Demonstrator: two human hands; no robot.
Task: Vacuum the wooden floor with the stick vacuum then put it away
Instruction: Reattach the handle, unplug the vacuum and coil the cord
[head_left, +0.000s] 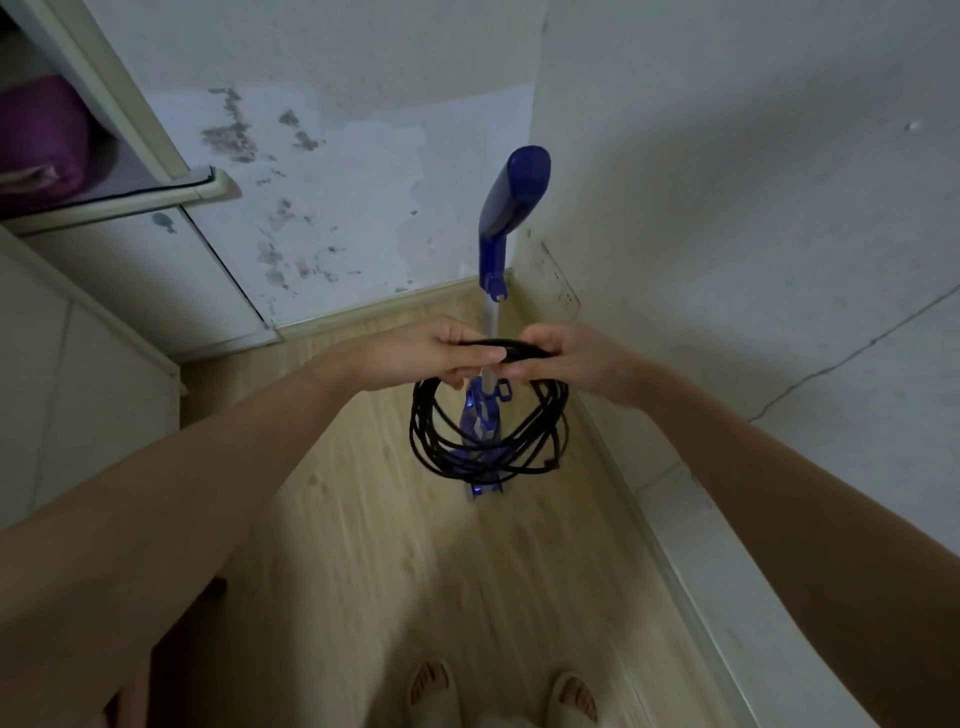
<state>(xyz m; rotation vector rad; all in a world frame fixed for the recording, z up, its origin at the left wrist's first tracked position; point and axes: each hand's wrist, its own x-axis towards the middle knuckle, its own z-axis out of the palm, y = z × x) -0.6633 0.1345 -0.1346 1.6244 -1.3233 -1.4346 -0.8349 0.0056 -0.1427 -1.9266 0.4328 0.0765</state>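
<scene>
Upright in the corner stands the stick vacuum (511, 208), its blue handle near the meeting of two walls and its thin pale tube going down to the wooden floor (363, 545). Its lower body is hard to make out, because a coil of black cord (488, 436) hangs in front of it and covers most of the blue part. Both hands hold the top of this coil: the left hand (415, 353) is closed around the gathered loops, and the right hand (566, 358) pinches the same bundle from the other side, fingertips almost touching the left ones. The loops hang free below, not touching the floor as far as one can see. On the right wall, just beside the tube, sits a wall socket (558, 283). The left wall (322, 208) shows dark stains. Further left is a white cabinet (104, 322), with something purple (41, 135) on a shelf, cut by the edge. At the bottom, two slippers (431, 691) are partly visible.
</scene>
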